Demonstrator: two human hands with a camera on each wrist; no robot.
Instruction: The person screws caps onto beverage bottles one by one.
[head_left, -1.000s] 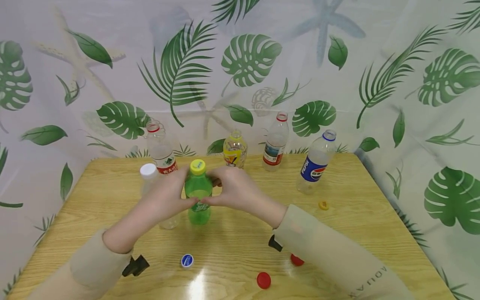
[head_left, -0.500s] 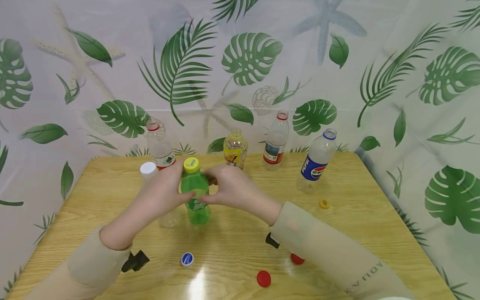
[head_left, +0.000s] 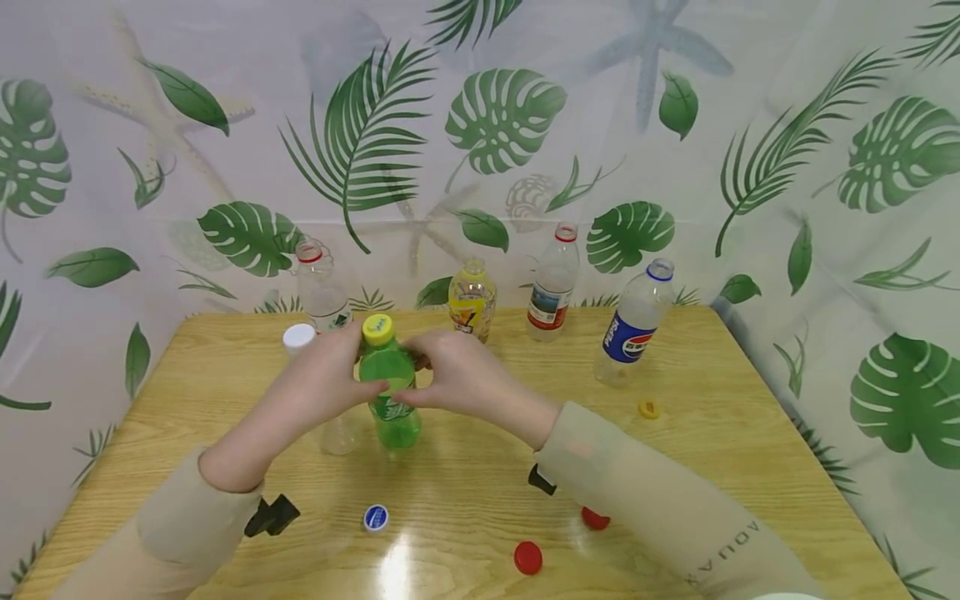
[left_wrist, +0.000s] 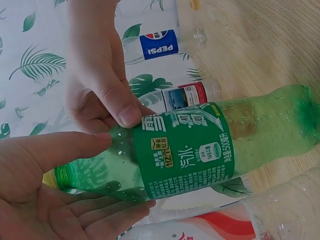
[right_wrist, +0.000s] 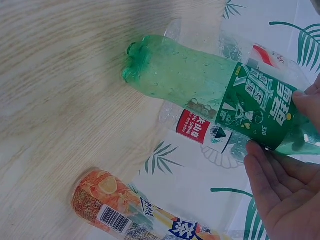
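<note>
A green plastic soda bottle (head_left: 397,429) with a yellow cap (head_left: 378,330) leans left, its base at the wooden table. My left hand (head_left: 318,367) holds its upper part from the left, thumb on the near side and fingers behind. From the right, my right hand (head_left: 468,379) grips it at the same height, its thumb pressed at the label's edge. In the left wrist view, the capped end of the bottle (left_wrist: 190,150) lies between the left thumb and long, nearly straight fingers. Just behind the left hand stands a clear bottle with a white cap (head_left: 299,337), mostly covered by it.
Uncapped bottles line the back: a red-ringed one (head_left: 322,287), a yellow-labelled one (head_left: 472,304), another red-ringed one (head_left: 553,283) and a Pepsi bottle (head_left: 633,325). Loose caps lie about: blue (head_left: 376,518), red (head_left: 528,557), another red (head_left: 596,518), yellow (head_left: 648,409).
The green bottle's capped top has tipped to the left, its base staying about in place. Both hands have shifted slightly left with it, still around the bottle.
</note>
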